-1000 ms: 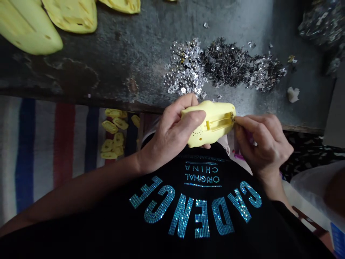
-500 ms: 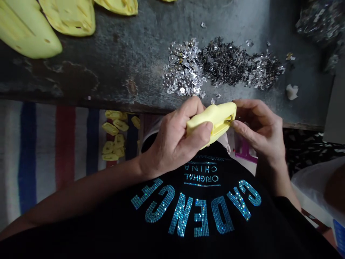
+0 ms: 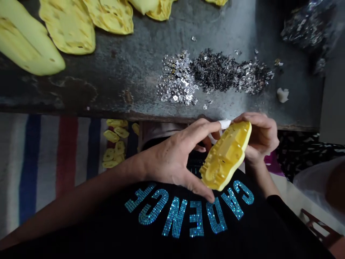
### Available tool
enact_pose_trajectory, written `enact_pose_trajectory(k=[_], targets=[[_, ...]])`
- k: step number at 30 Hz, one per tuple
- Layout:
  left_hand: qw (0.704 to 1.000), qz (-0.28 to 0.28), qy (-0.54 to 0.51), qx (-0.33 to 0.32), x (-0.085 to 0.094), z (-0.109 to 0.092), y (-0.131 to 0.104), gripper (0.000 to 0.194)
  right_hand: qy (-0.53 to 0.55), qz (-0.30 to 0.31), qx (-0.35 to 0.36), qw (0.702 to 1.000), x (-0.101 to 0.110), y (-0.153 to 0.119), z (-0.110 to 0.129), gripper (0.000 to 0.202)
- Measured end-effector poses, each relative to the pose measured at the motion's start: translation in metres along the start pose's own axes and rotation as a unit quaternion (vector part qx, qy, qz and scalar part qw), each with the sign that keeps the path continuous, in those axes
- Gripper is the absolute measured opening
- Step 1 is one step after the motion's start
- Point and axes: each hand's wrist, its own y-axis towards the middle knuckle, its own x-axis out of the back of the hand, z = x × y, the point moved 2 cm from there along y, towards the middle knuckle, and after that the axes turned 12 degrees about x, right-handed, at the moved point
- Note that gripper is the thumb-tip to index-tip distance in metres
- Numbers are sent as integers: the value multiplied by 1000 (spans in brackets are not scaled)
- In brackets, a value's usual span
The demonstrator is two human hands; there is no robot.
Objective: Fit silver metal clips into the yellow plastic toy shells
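A yellow molded plastic shell (image 3: 228, 156), tilted with its ribbed hollow side showing, is held at its upper right end by my right hand (image 3: 260, 135). My left hand (image 3: 185, 154) is spread around the shell's left side, thumb below it and white-wrapped index fingertip at its top edge; some of its fingers are partly hidden. Beyond my hands, small silver metal pieces (image 3: 176, 79) lie in a heap beside a darker heap (image 3: 215, 70) on the worn metal table (image 3: 145, 57).
Larger yellow shells (image 3: 67, 27) lie at the table's upper left. A clear bag of metal pieces (image 3: 303, 28) sits upper right, above a white lump (image 3: 283, 95). More yellow parts (image 3: 115, 151) rest below the table edge on striped sheeting (image 3: 67, 151).
The shell has turned from its smooth outer side to its hollow side and moved lower right. My left hand has loosened from its grip and spread. The view has shifted slightly.
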Motion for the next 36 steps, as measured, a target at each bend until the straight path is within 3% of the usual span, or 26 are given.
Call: enact_pose_trajectory(k=[5,10,16,24,27,29,31,33,34,36], targets=[[997,29,63,-36,-1,-6,10,137,12,-1,97,995,7,3,-4,60],[995,21,71,-65,-4,-3,9,134,-20,5,100,995,12,4,-1,58],[998,29,56,-19,-3,-5,7,140,-40,28,93,995,10,8,7,56],[999,28,4,-45,0,-2,7,125,-53,29,64,996,7,5,5,54],[998,-28,-49,-33,1,2,4,109,-35,-41,29,998,-2,1,9,48],[990,-119,-63,-40,3,2,0,84,-21,-74,-34,996,-7,-1,11,39],[968,-241,-46,-52,9,1,-4,50,29,-19,-130,991,-9,0,11,35],[948,-316,-24,-19,16,-2,-7,25,101,69,-202,972,-9,5,10,45],[948,-317,-15,13,18,-4,-7,21,129,103,-216,962,-7,10,9,54],[962,-258,2,86,19,-9,-4,21,159,154,-223,949,-7,24,8,70]])
